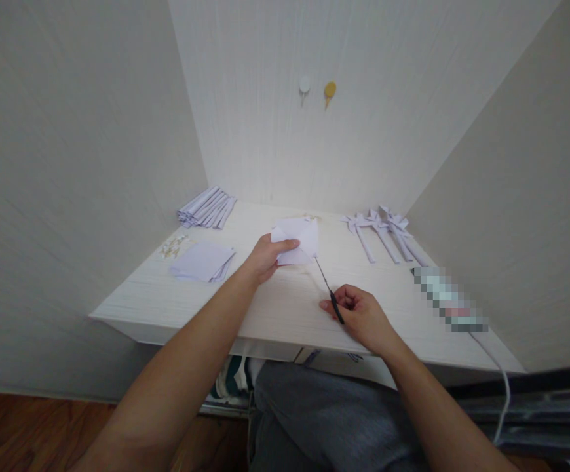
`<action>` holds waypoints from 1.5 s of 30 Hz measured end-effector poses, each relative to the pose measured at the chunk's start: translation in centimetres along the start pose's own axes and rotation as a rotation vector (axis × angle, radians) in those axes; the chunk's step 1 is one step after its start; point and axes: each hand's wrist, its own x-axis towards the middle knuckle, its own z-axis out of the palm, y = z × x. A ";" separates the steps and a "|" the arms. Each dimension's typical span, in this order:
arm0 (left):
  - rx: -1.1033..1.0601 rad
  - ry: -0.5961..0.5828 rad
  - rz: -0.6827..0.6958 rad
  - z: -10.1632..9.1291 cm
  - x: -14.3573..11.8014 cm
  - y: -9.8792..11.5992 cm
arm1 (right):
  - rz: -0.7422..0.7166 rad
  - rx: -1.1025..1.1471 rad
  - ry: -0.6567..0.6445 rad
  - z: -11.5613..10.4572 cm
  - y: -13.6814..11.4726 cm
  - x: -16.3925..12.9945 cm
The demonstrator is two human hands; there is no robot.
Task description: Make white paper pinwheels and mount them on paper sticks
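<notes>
My left hand (pixel 265 257) holds a folded white sheet of paper (pixel 299 240) above the middle of the pale desk (pixel 285 308). My right hand (pixel 361 316) grips a pair of scissors (pixel 328 288) by their black handles. The thin blades point up and left, and their tip meets the lower right edge of the paper.
A stack of flat white sheets (pixel 202 261) lies at the left, with a bundle of folded paper strips (pixel 207 207) behind it. Several finished paper pinwheels (pixel 383 233) lie at the right. A blurred object (pixel 449 300) with a white cable (pixel 501 380) sits at the right edge. Walls enclose three sides.
</notes>
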 end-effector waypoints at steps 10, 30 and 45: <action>0.011 0.001 0.002 0.0 -0.1 0.0 | 0.012 0.010 0.006 -0.1 0.1 0.0; 0.007 0.004 0.004 0.1 -0.2 0.1 | 0.058 0.053 -0.032 -0.4 -0.4 0.0; 0.023 0.045 0.016 0.0 0.0 -0.1 | 0.050 0.060 -0.012 -0.5 -0.2 0.0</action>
